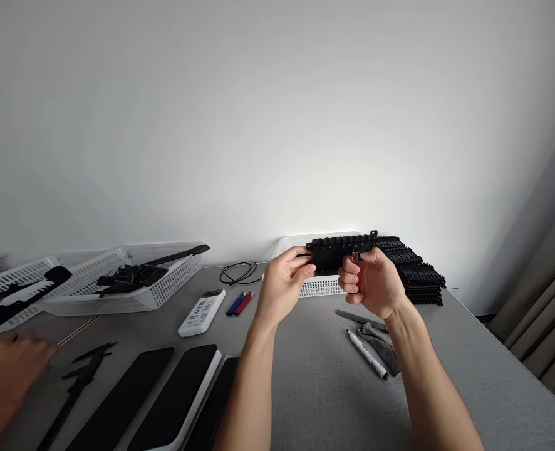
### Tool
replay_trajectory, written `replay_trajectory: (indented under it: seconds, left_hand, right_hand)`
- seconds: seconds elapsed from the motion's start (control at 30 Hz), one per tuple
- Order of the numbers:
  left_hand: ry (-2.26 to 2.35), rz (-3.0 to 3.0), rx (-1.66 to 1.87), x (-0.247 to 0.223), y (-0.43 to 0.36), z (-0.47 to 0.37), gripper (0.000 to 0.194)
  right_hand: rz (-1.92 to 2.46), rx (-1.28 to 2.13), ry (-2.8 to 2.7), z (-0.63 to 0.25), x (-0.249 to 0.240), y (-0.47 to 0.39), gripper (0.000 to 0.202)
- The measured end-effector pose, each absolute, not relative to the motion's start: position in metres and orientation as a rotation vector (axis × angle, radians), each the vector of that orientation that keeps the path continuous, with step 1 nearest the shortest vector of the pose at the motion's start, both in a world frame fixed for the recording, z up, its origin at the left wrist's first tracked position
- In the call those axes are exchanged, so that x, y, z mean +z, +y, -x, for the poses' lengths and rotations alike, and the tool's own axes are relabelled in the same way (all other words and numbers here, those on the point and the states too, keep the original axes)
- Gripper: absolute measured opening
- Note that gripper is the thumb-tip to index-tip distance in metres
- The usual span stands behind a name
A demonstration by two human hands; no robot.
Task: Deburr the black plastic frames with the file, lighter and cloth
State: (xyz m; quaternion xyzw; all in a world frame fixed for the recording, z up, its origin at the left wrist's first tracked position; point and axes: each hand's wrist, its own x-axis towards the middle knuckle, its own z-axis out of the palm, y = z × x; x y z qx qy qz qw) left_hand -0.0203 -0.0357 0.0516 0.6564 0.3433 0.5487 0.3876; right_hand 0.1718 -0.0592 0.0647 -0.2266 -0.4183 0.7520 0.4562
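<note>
My left hand (287, 275) grips the left end of a black plastic part (331, 255) with a row of ridged knobs along its top edge. It is held up in front of a white basket (319, 287). The fingers of my right hand (371, 282) are wrapped round an orange lighter (359, 269), its metal top against or just in front of the part's right side. Whether a flame burns there I cannot make out. Just behind my right hand is a stack of black ridged plastic parts (413, 269).
Below my right hand lie a marker (368, 354), a flat file (359, 318) and a grey cloth (381, 347). Blue and red lighters (240, 303), a white box (202, 313), a black cable (238, 273), black-topped slabs (178, 394), calipers (82, 379) and baskets (155, 297) are leftward. Another person's hand (17, 360) is far left.
</note>
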Motion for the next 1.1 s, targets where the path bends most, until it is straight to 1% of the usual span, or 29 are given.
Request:
replay_trajectory:
  seconds: [0.37, 0.5, 0.57, 0.6, 0.73, 0.8, 0.9, 0.97, 1.03, 1.1]
  left_hand:
    - [0.953, -1.851, 1.345, 0.057, -0.044, 0.006, 0.023]
    - [0.960, -1.818, 1.362, 0.055, -0.042, 0.008, 0.024]
    - [0.946, -1.721, 1.396, 0.052, -0.038, 0.009, 0.023]
    - [0.932, -1.659, 1.413, 0.051, -0.036, 0.009, 0.025]
    - [0.860, -1.412, 1.478, 0.051, -0.031, 0.009, 0.045]
    - [0.826, -1.323, 1.508, 0.052, -0.031, 0.008, 0.051]
    - [0.782, -1.276, 1.475, 0.054, -0.032, 0.007, 0.052]
    - [0.764, -1.307, 1.397, 0.054, -0.033, 0.006, 0.052]
    - [0.756, -1.380, 1.304, 0.055, -0.035, 0.007, 0.054]
    - [0.754, -1.455, 1.248, 0.056, -0.036, 0.008, 0.056]
  right_hand:
    - [0.609, 1.887, -1.176, -0.143, 0.059, -0.063, 0.026]
    - [0.570, 1.870, -1.272, -0.147, 0.060, -0.067, 0.036]
    - [0.594, 1.736, -1.278, -0.153, 0.062, -0.069, 0.040]
    - [0.632, 1.604, -1.252, -0.156, 0.062, -0.069, 0.041]
    - [0.793, 0.901, -0.953, -0.165, 0.058, -0.062, 0.038]
    - [0.824, 0.754, -0.862, -0.165, 0.054, -0.054, 0.040]
    - [0.785, 0.896, -0.891, -0.162, 0.047, -0.042, 0.038]
    - [0.730, 0.991, -0.889, -0.161, 0.045, -0.036, 0.043]
    - [0.708, 0.987, -0.858, -0.162, 0.043, -0.033, 0.049]
    - [0.741, 0.939, -0.862, -0.165, 0.042, -0.032, 0.049]
